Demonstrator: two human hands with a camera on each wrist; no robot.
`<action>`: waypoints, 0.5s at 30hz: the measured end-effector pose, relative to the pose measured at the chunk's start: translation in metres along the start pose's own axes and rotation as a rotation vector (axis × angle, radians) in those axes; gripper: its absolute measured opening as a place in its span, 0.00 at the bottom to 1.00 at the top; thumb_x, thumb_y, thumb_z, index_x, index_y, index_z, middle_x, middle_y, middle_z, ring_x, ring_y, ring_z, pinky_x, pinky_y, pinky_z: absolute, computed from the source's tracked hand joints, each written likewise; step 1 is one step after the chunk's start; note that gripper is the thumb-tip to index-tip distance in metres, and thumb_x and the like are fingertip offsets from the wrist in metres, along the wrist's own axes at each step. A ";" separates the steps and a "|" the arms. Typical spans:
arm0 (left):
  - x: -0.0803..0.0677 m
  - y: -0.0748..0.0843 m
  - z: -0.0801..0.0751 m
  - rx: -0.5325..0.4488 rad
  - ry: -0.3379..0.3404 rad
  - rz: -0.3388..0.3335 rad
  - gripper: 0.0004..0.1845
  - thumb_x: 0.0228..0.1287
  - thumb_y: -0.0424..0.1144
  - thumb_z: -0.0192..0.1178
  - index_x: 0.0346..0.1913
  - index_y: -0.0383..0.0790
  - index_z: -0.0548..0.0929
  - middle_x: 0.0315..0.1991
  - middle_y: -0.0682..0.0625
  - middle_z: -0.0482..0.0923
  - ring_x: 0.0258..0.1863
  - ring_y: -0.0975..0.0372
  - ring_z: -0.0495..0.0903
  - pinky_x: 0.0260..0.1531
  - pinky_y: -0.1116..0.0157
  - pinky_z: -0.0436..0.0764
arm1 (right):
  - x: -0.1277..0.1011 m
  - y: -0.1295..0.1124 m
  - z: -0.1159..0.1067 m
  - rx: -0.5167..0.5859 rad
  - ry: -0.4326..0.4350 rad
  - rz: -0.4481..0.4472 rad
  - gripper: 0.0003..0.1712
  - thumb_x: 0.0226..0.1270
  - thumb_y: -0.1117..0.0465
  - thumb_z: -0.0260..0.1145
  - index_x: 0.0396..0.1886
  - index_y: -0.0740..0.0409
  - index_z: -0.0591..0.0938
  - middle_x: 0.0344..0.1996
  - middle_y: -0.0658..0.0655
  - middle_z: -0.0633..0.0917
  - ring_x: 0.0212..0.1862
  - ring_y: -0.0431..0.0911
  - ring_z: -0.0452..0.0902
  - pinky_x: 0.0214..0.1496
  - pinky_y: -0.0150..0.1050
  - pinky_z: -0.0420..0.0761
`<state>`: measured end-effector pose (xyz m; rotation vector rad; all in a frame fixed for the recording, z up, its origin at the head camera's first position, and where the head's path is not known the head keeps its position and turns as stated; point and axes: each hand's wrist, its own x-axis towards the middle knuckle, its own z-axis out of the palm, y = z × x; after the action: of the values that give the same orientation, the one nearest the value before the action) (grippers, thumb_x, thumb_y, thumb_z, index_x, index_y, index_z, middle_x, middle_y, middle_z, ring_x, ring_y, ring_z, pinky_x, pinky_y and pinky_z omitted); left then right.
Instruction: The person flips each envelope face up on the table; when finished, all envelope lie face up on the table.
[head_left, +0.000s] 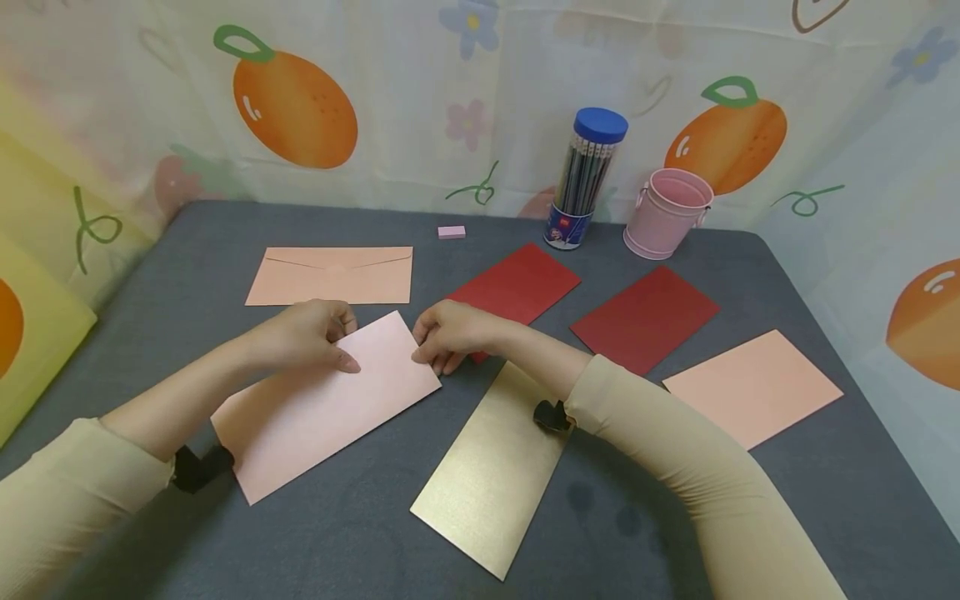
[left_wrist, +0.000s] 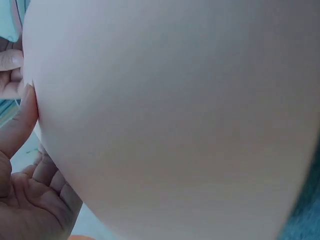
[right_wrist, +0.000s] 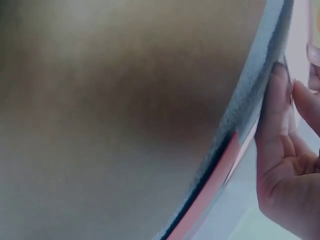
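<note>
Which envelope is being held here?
The pale pink envelope at front left, pinched by the left hand and right hand; the gold, red and peach ones lie flat, ungripped.

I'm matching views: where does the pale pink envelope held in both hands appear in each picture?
Head: the held envelope is left of centre, the left hand pinching its far edge.
Left wrist: it fills most of the frame, its gripped edge at left.
Right wrist: only a narrow pale strip, upper right.
Shared landmark: the right hand, at the far left in left wrist, at right in right wrist.
</note>
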<state>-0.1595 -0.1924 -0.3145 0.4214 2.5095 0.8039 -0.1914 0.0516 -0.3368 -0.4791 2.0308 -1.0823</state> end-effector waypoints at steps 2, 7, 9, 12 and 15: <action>0.000 0.000 -0.004 0.009 0.002 -0.013 0.21 0.53 0.42 0.74 0.43 0.38 0.75 0.23 0.53 0.74 0.25 0.62 0.68 0.26 0.68 0.67 | -0.001 -0.001 -0.002 0.025 -0.006 0.001 0.07 0.66 0.65 0.66 0.41 0.62 0.79 0.23 0.53 0.81 0.23 0.42 0.79 0.30 0.31 0.84; -0.001 -0.006 -0.015 -0.040 0.005 -0.036 0.19 0.55 0.46 0.73 0.44 0.40 0.79 0.27 0.53 0.74 0.30 0.62 0.72 0.31 0.67 0.71 | -0.006 -0.002 -0.011 0.060 0.016 -0.008 0.05 0.68 0.65 0.65 0.39 0.61 0.77 0.20 0.55 0.79 0.20 0.42 0.77 0.27 0.32 0.83; -0.002 -0.011 -0.020 -0.073 -0.004 -0.044 0.20 0.56 0.48 0.72 0.45 0.40 0.79 0.28 0.53 0.75 0.31 0.63 0.72 0.32 0.68 0.72 | -0.009 -0.001 -0.017 0.060 0.029 -0.013 0.05 0.68 0.64 0.65 0.36 0.60 0.76 0.19 0.55 0.79 0.20 0.42 0.77 0.26 0.32 0.83; -0.005 -0.019 -0.029 -0.107 -0.013 -0.059 0.22 0.57 0.51 0.71 0.47 0.40 0.80 0.29 0.55 0.77 0.32 0.65 0.73 0.35 0.68 0.73 | -0.013 0.001 -0.027 0.061 0.053 -0.017 0.06 0.68 0.64 0.65 0.36 0.60 0.75 0.19 0.54 0.79 0.19 0.42 0.77 0.26 0.32 0.83; -0.007 -0.027 -0.037 -0.142 0.000 -0.088 0.23 0.57 0.52 0.71 0.47 0.40 0.80 0.28 0.57 0.80 0.31 0.66 0.76 0.34 0.68 0.76 | -0.019 0.005 -0.038 0.075 0.071 -0.017 0.06 0.69 0.64 0.64 0.37 0.61 0.75 0.19 0.54 0.79 0.20 0.41 0.78 0.27 0.32 0.84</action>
<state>-0.1770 -0.2338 -0.3019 0.2614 2.4328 0.9400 -0.2093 0.0865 -0.3192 -0.4262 2.0424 -1.1965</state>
